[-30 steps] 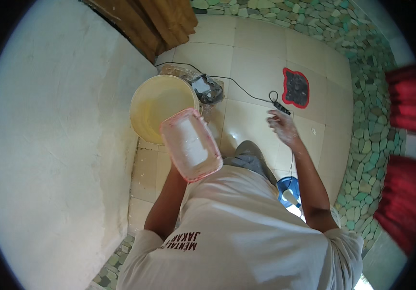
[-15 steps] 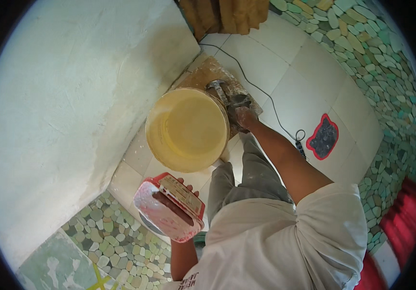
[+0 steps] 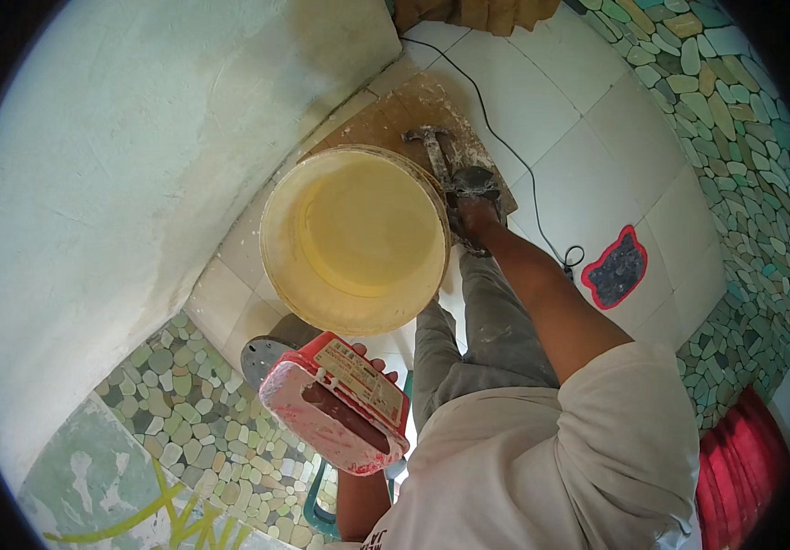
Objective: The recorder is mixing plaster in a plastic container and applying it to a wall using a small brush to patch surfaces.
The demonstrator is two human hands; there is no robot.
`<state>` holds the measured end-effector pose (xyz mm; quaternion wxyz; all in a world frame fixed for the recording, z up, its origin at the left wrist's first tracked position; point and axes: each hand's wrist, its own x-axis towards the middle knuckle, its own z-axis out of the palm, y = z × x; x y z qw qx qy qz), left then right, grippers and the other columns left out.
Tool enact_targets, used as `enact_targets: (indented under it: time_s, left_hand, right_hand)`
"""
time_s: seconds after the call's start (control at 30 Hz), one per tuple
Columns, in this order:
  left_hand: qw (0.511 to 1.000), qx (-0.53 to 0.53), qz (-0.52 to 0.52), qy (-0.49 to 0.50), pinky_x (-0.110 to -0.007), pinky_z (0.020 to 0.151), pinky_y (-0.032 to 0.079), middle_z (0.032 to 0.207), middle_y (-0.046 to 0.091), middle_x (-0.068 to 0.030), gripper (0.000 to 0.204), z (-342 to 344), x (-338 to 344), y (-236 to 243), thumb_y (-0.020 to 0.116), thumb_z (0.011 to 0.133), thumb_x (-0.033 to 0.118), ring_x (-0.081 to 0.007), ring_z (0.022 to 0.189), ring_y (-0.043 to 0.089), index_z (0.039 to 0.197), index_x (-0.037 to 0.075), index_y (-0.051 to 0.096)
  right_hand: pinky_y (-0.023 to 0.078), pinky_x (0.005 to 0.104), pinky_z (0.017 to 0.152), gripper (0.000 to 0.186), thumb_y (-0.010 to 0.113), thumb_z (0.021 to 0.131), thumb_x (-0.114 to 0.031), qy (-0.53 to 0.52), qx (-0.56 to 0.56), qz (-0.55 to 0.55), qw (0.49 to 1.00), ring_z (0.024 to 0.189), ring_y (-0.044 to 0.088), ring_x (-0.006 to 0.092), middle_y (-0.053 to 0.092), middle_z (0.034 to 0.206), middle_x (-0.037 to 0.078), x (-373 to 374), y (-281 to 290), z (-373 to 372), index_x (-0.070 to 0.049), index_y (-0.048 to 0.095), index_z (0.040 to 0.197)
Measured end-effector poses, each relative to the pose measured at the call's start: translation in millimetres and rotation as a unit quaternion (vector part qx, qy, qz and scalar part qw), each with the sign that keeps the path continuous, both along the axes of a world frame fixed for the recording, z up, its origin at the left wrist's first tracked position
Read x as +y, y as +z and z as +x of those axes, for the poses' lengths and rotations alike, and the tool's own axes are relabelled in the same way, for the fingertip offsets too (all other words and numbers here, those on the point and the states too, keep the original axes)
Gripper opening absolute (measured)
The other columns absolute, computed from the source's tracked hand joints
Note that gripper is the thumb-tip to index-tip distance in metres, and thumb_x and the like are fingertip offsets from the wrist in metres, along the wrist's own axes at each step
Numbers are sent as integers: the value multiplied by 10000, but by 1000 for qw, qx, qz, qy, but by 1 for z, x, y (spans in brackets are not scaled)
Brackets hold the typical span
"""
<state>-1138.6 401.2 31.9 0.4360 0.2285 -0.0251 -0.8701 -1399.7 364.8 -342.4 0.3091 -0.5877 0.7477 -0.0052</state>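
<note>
Lowered from mid-air, the right hand (image 3: pixel 479 218) reaches a dark object (image 3: pixel 475 179) beside the hammer (image 3: pixel 433 154) and bucket (image 3: pixel 273 252), its fingers' grip indeterminable, while the left hand (image 3: pixel 378 365) grasps the tilted tub (image 3: pixel 363 380) on the person's side of the bucket.

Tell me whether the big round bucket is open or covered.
Open: no lid lies over the bucket, and its yellowish inside shows plainly from above.

The red tub (image 3: pixel 369 380) partly hides the left fingers (image 3: pixel 377 365); brown cloth (image 3: pixel 477 13) is cropped.
</note>
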Motion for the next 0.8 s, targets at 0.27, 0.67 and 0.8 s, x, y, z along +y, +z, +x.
enact_targets:
  time_s: [0.27, 0.67, 0.8]
  left_hand:
    - [1000, -17, 9, -5, -574, 1098, 331, 1464, 353, -201, 656, 10, 7, -10, 462, 965, 480, -403, 1285, 430, 1464, 79, 320]
    - [993, -114, 30, 8, -560, 1004, 448, 1368, 457, -228, 684, -2, 19, -10, 460, 951, 513, -401, 1171, 536, 1435, 49, 328]
    - [993, -112, 30, 4, -559, 989, 460, 1354, 471, -232, 677, -9, 22, -9, 429, 960, 518, -394, 1169, 540, 1432, 42, 332]
  right_hand:
    - [498, 432, 865, 262, 592, 831, -177, -28, 23, -53, 998, 1017, 610, 327, 618, 1044, 173, 3, -25, -7, -52, 610, 1060]
    - [471, 433, 856, 320, 646, 811, -305, -5, 44, -87, 995, 952, 605, 313, 642, 954, 142, 9, -8, -16, -61, 642, 1017]
    - [458, 427, 855, 308, 648, 804, -339, 15, 49, 17, 999, 963, 595, 306, 640, 949, 125, -2, -7, -20, -72, 668, 956]
